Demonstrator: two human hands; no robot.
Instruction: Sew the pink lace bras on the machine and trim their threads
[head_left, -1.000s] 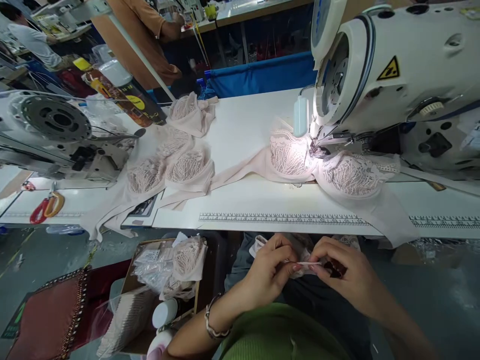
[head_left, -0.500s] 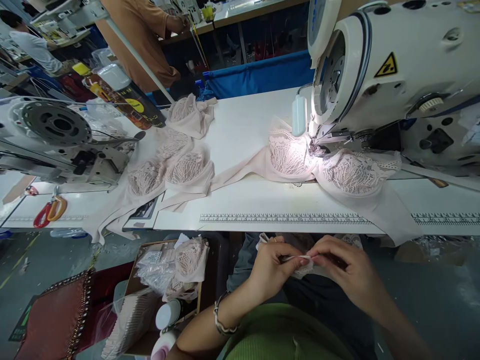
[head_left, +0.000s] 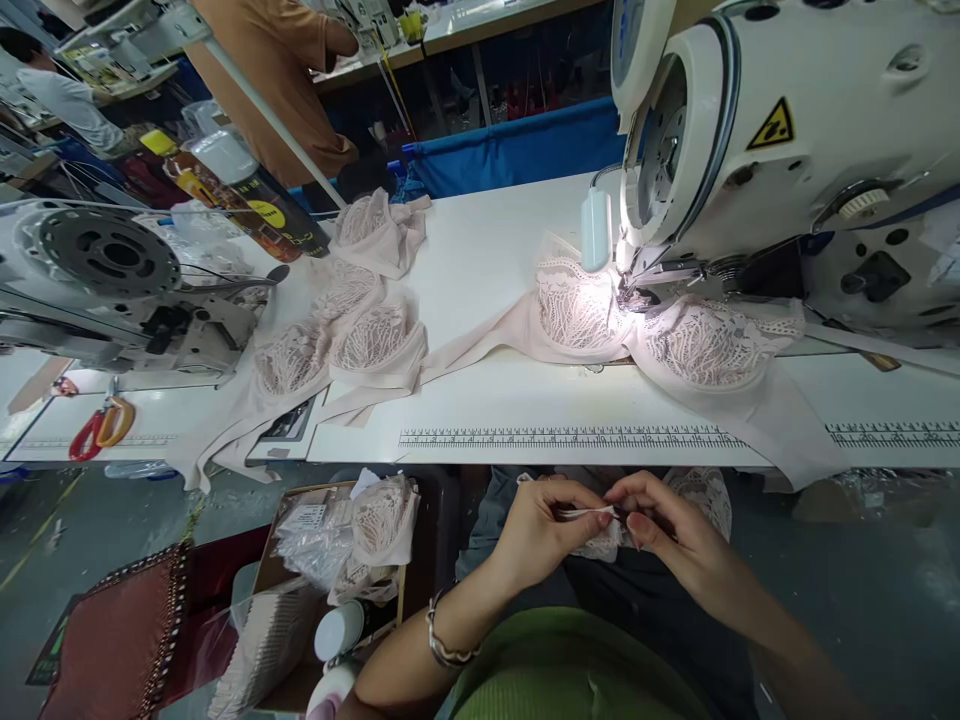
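Over my lap, my left hand (head_left: 544, 530) pinches the edge of a pale pink lace bra (head_left: 600, 545) between thumb and forefinger. A thin edge of its fabric sticks out past the thumb. My right hand (head_left: 675, 535) is curled at the end of that edge, its fingertips close together on it; the exact grip is partly hidden. More lace (head_left: 701, 495) lies behind the right wrist. On the table above, another lace bra (head_left: 581, 310) rests under the needle area of the lit sewing machine (head_left: 750, 150), one strap wing hanging over the front edge.
Several lace bras (head_left: 375, 335) are piled left on the table. Nearby are bottles (head_left: 247, 190), a second machine (head_left: 112, 280) and red-orange scissors (head_left: 101, 425). A box (head_left: 401, 590) with bagged pieces stands below left, beside a brown chair (head_left: 112, 630). A co-worker (head_left: 262, 80) stands behind.
My right hand has shifted slightly up and its forefinger has lifted and opened out a little from the thumb. The left hand keeps its pinch. The co-worker's arm has moved slightly.
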